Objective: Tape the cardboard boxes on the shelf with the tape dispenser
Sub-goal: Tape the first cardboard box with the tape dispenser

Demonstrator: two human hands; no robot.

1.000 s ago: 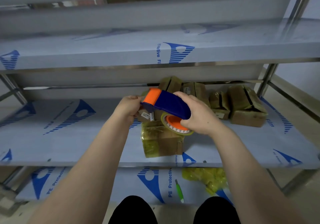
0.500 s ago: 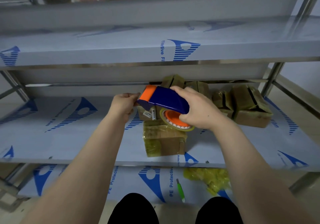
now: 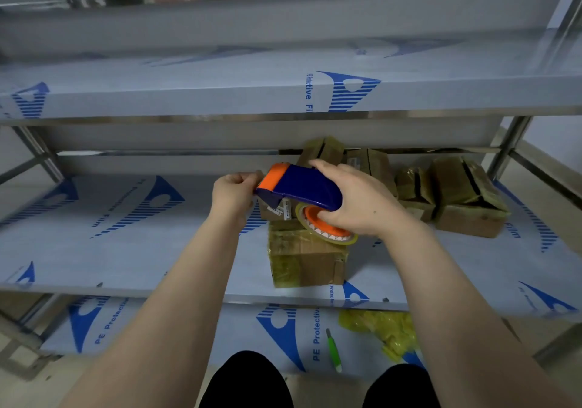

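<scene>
Blue and orange plastic, the tape dispenser (image 3: 299, 188) is held in the air in front of the middle shelf (image 3: 126, 250). The right hand (image 3: 356, 201) is wrapped over its blue body, thumb down by the tape roll (image 3: 327, 228). Directly beneath that hand sits the nearest cardboard box (image 3: 307, 258), close to the shelf's front edge and showing yellowish tape on its top and left side. The left hand (image 3: 233, 191) is at the dispenser's orange nose with its fingers curled tight, so the step looks like freeing the tape end. To do it well, I judge, the left hand should draw out a short free length and lay it over the box's far edge. The right hand should then lower the nose flat and pull toward the body in one steady run along the seam, pressing as it goes. Whether the left fingers pinch tape or only the nose cannot be told, since the tape itself is too clear to see. A smaller labelled box (image 3: 266, 213) beyond the hands is mostly covered by the dispenser. The other boxes (image 3: 469, 199) to the right of the right hand are blurred, and which seams remain open is not readable.
</scene>
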